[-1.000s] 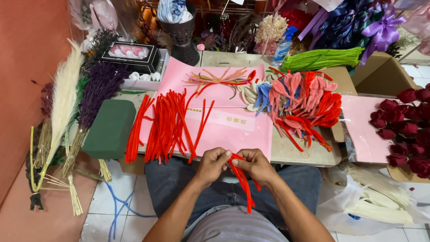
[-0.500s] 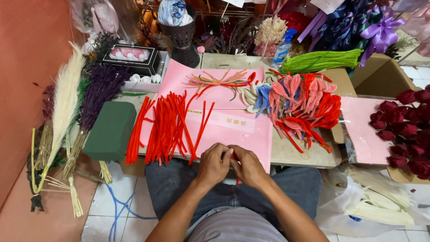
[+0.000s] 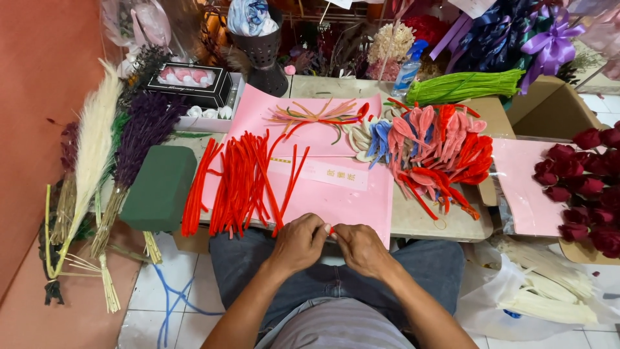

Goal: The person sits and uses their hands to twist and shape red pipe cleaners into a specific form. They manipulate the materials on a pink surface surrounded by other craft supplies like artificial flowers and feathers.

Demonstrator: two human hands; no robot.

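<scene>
My left hand [image 3: 298, 243] and my right hand [image 3: 361, 247] meet over my lap at the table's near edge. Both pinch a red pipe cleaner [image 3: 332, 231], of which only a short bit shows between the fingers. Just beyond the left hand lies a pile of straight red pipe cleaners [image 3: 240, 183] on a pink sheet [image 3: 336, 194]. Farther right sits a heap of bent red, pink and blue pipe-cleaner shapes [image 3: 439, 145].
A green foam block [image 3: 160, 187] lies at the table's left end, beside dried purple and cream stems [image 3: 119, 148]. Green pipe cleaners [image 3: 464, 86] lie at the back, dark red roses [image 3: 591, 187] at the right. White plastic bags [image 3: 549, 297] sit on the floor.
A long red pipe cleaner hung down from my hands a second ago; now the hands have closed together and only a short bit of it shows.
</scene>
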